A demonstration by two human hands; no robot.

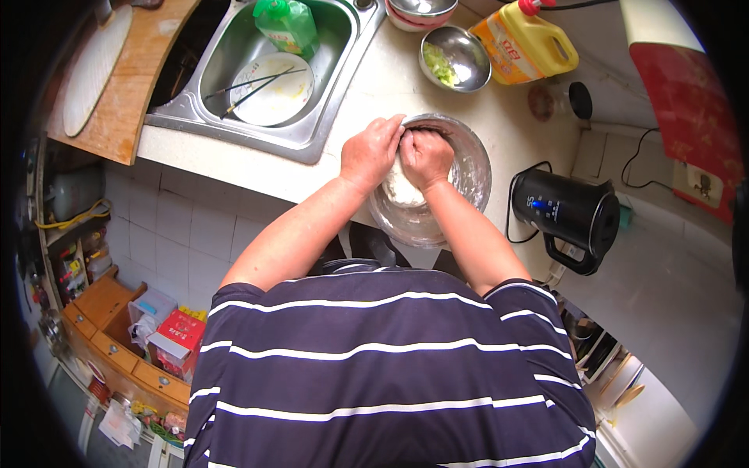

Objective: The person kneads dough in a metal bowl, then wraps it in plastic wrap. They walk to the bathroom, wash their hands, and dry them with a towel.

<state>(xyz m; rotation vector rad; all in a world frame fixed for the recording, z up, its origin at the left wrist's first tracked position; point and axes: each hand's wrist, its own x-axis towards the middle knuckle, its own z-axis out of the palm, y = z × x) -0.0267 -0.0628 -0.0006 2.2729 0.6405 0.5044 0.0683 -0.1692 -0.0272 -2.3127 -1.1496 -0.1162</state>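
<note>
A wide metal bowl [475, 169] stands at the front of the countertop, smeared with flour and dough along its inner wall. Inside it lies a lump of pale dough [402, 188], partly covered by my hands. My left hand [370, 151] grips the bowl's rim at the back left, its fingertips near the rim. Curled into a fist, my right hand [430, 155] presses on the dough just beside it. The right fingertips are turned under and hidden.
Behind the bowl are a steel bowl of chopped greens [440, 65] and a yellow detergent jug [521, 44]. A black electric kettle [562, 213] lies to the right. Left is a sink [330, 111] holding a plate [275, 96], chopsticks [257, 93] and a green bottle [287, 29].
</note>
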